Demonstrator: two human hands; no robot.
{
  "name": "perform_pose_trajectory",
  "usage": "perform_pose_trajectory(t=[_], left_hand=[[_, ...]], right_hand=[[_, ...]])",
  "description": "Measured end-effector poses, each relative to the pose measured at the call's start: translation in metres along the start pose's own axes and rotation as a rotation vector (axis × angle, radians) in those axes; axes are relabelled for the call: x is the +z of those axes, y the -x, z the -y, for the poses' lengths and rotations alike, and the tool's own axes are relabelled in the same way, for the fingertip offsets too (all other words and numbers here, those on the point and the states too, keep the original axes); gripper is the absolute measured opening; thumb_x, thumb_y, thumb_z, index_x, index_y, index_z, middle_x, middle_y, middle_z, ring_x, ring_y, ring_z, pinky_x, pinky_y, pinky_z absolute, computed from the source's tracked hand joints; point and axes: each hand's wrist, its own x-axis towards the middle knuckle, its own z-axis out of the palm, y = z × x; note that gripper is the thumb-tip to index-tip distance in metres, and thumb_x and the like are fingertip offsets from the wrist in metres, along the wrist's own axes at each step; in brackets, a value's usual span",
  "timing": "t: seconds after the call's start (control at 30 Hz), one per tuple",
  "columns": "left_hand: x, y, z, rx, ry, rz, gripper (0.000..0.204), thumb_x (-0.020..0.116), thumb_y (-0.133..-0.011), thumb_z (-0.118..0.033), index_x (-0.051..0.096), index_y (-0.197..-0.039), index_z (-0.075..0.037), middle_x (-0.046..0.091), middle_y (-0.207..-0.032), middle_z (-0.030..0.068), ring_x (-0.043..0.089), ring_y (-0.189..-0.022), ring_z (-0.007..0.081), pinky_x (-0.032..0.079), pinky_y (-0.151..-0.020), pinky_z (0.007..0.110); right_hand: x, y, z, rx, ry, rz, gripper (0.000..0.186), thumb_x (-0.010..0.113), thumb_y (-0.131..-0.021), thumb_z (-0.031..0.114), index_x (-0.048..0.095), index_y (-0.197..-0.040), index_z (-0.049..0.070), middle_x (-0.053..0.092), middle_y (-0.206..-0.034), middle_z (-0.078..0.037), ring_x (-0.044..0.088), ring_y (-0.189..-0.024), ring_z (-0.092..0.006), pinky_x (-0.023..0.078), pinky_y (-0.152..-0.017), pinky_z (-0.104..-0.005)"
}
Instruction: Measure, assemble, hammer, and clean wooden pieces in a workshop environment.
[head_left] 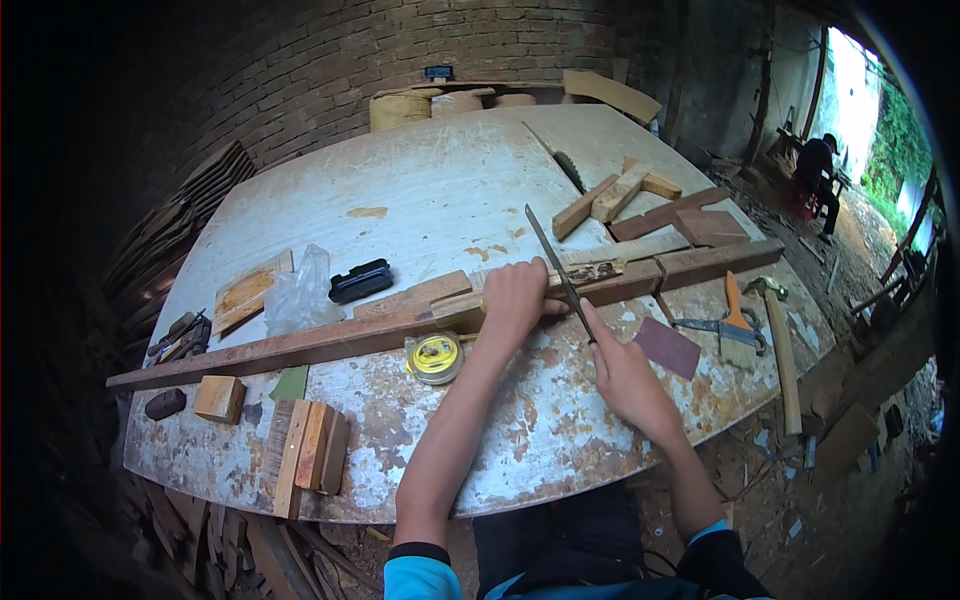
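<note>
A long reddish-brown wooden beam point(370, 343) lies across the worktable. On top of it, near the middle, rests a narrow piece of light wood point(545, 284) with a rough, dark, splintered part. My left hand point(513, 297) is closed around this piece and presses it to the beam. In my right hand point(628, 378) is the lower end of a long, narrow dark blade point(556, 256), perhaps a file or saw. The blade tilts up and away, crossing the light wood just right of my left fingers. A yellow tape measure point(435, 358) sits beside my left forearm.
A circular saw blade point(570, 172) stands up through the table point(400, 190), near wood offcuts point(620, 192). Sandpaper point(668, 348), a paintbrush point(738, 335) and a hammer point(783, 360) lie right. Left are a black case point(361, 281), plastic bag point(300, 290) and wood blocks point(220, 399). A person point(818, 185) sits far right.
</note>
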Motion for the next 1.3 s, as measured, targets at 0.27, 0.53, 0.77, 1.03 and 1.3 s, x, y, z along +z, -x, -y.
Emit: perform_pose_trajectory(t=[0.27, 0.53, 0.77, 1.03, 1.3], left_hand=[[-0.003, -0.010, -0.016, -0.041, -0.012, -0.023, 0.056, 0.081, -0.054, -0.046, 0.057, -0.081, -0.003, 0.066, -0.076, 0.0151, 0.066, -0.075, 0.0290, 0.051, -0.064, 0.037], [0.001, -0.007, -0.005, -0.036, -0.008, 0.061, 0.059, 0.078, -0.057, -0.051, 0.055, -0.080, -0.002, 0.064, -0.072, 0.0164, 0.065, -0.070, 0.0332, 0.049, -0.058, 0.042], [0.000, -0.002, -0.010, -0.045, -0.016, -0.031, 0.060, 0.080, -0.054, -0.050, 0.056, -0.079, -0.001, 0.065, -0.070, 0.0136, 0.066, -0.069, 0.0290, 0.051, -0.060, 0.036], [-0.003, -0.001, 0.000, -0.023, -0.041, -0.004, 0.059, 0.080, -0.055, -0.050, 0.055, -0.077, -0.002, 0.064, -0.069, 0.0136, 0.066, -0.068, 0.0280, 0.051, -0.059, 0.035], [0.006, -0.003, -0.017, -0.023, -0.069, -0.028, 0.057, 0.078, -0.055, -0.049, 0.056, -0.078, -0.003, 0.065, -0.073, 0.0146, 0.065, -0.069, 0.0305, 0.050, -0.059, 0.039]], right_hand=[[-0.007, -0.066, -0.013, -0.094, -0.006, -0.122, 0.054, 0.041, -0.086, 0.002, 0.031, -0.139, 0.009, 0.059, -0.088, -0.031, 0.058, -0.086, -0.0454, 0.046, -0.075, -0.0497], [-0.023, 0.100, -0.029, 0.023, -0.068, -0.004, 0.059, 0.043, -0.087, 0.001, 0.025, -0.142, 0.011, 0.055, -0.063, -0.026, 0.056, -0.061, -0.0450, 0.042, -0.060, -0.0502], [-0.023, 0.102, 0.013, 0.211, -0.015, -0.151, 0.036, 0.043, -0.092, 0.009, 0.041, -0.125, -0.004, 0.055, -0.063, -0.029, 0.055, -0.061, -0.0477, 0.040, -0.061, -0.0528], [-0.011, 0.016, -0.034, -0.006, 0.025, 0.002, 0.027, 0.041, -0.093, 0.017, 0.051, -0.090, -0.007, 0.057, -0.079, -0.031, 0.054, -0.076, -0.0475, 0.042, -0.071, -0.0506], [0.011, -0.053, -0.025, -0.011, -0.045, -0.121, 0.019, 0.044, -0.088, 0.008, 0.053, -0.092, -0.008, 0.059, -0.087, -0.032, 0.058, -0.082, -0.0473, 0.046, -0.074, -0.0513]])
